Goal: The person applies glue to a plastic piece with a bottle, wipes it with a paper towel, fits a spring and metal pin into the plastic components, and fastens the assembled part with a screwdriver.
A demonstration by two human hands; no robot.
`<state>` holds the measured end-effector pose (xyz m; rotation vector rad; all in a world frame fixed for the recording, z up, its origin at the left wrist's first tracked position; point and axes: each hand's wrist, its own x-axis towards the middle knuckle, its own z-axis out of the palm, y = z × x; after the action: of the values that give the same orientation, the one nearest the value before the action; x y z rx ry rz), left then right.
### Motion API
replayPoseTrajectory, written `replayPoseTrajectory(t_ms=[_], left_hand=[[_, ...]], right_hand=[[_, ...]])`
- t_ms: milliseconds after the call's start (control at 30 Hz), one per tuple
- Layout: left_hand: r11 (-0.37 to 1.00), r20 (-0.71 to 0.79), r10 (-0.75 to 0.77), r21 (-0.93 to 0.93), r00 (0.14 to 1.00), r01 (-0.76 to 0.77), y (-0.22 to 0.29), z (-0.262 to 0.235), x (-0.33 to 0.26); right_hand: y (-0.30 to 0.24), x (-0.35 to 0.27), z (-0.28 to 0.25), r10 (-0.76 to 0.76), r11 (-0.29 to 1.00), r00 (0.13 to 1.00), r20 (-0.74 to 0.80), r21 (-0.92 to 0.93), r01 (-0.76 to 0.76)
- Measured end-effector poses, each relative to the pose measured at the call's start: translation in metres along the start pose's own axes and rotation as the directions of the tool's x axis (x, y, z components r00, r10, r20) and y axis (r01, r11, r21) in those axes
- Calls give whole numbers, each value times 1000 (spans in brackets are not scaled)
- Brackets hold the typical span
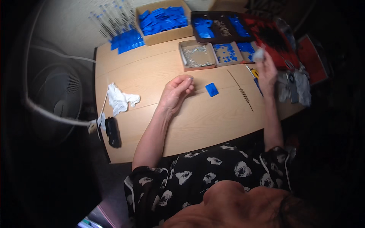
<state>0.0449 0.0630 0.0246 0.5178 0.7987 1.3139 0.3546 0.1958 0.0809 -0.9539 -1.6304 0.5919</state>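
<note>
Blue square (lettered carton beyond) lies near curled left fingers, right fingers unclear.

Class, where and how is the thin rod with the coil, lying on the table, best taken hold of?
Probably by the longer bare stretch of the rod, beyond the coil: pinch it from above, thumb and finger either side. It is thin and lies flat, and the coil sits toward its near end.
</note>
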Motion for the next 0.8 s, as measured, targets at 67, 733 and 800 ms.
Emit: replayPoseTrajectory(t_ms=[67,733,800], left_hand=[[1000,-24,19,-16,1000,-19,-5,13,11],[975,34,32,-222,999,-24,-18,26,8],[978,56,28,-209,998,-15,-18,30,8]], right_hand=[[-24,0,21,82,942,972,222,300,-148],[2,-25,73,294,-195,650,701,710,-677],[2,-28,71,277,-231,605,746,663,-712]])
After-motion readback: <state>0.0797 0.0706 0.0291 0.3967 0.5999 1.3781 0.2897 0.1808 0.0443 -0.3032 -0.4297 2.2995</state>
